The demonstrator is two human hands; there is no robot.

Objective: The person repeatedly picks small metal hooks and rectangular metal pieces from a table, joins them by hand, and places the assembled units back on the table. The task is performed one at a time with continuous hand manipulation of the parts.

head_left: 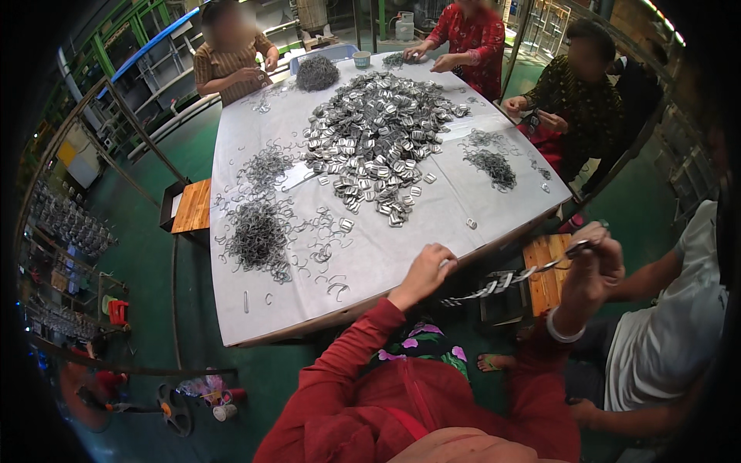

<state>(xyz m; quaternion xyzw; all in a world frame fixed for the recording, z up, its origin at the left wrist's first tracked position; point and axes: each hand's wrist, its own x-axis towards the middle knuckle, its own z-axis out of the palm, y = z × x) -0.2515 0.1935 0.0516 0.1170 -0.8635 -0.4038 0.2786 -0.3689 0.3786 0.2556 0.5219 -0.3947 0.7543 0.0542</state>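
My right hand (598, 258), in a red sleeve with a white bracelet, is raised off the table's near right side. Its fingers are closed on one end of a string of linked metal buckles (498, 284), which trails left below the table edge, somewhat blurred. Over the near edge of the white-covered table (432, 220) is my left hand (424, 274), its fingers pinched together; what they hold, if anything, is too small to make out. A big heap of silvery metal buckles (378, 131) covers the table's middle. Bent wire hooks (258, 235) lie piled on the left.
Smaller wire-hook piles lie at the right (494, 170) and far left (317, 73). Three people work round the far and right sides; a person in a white shirt (656, 332) is close on my right. Wooden stools (191, 207) flank the table.
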